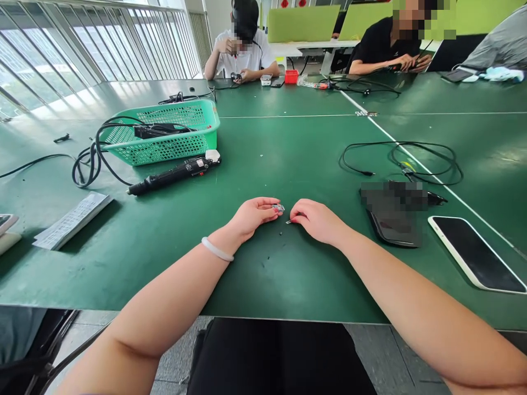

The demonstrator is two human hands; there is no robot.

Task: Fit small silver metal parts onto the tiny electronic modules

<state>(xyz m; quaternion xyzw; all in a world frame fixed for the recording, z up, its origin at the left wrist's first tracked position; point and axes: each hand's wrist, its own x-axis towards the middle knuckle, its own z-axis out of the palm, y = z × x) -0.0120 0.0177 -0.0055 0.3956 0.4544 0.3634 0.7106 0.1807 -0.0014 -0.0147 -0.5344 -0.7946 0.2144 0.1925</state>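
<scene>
Over the worktop (164, 285), in from the middle of its near edge, the left hand (250, 218) has its grip closed by the fingertips round a small silvery part (279, 208). Just beside it, the right hand (316, 220) pinches a thin pale sliver (289, 221). The part looks light, stiff and perhaps slippery, best taken by its sides; the sliver seems easily dropped, best pinched near one end.

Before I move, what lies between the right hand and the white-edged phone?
In the head view, a flat black item, partly blurred, lies on the green table between the right hand and the phone.
</scene>
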